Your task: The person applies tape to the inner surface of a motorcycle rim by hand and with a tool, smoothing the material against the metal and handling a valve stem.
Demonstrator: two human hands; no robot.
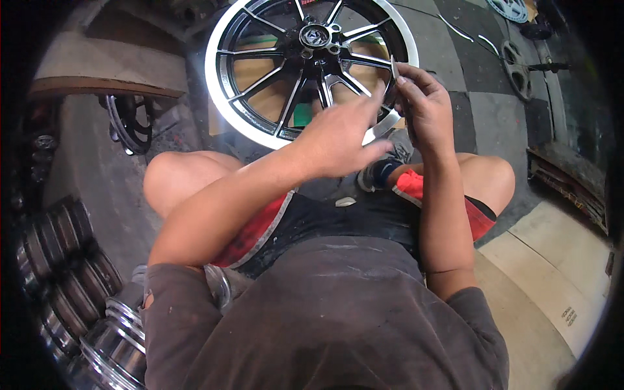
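A black alloy wheel with a bright silver rim and spokes lies flat in front of my crossed legs. My left hand is over its near edge, thumb and fingers spread, somewhat blurred, and nothing shows in it. To the right of that, my right hand is raised by the rim, its thumb and fingers pinching a thin flat piece seen edge-on. What kind of piece it is I cannot make out. A small pale scrap rests on the dark cloth of my shorts.
Cardboard shows beneath the wheel. Stacked metal rims stand at the lower left, and another wheel leans under a wooden board. A grey ring-shaped part lies at the far right. Cardboard sheets cover the floor on the right.
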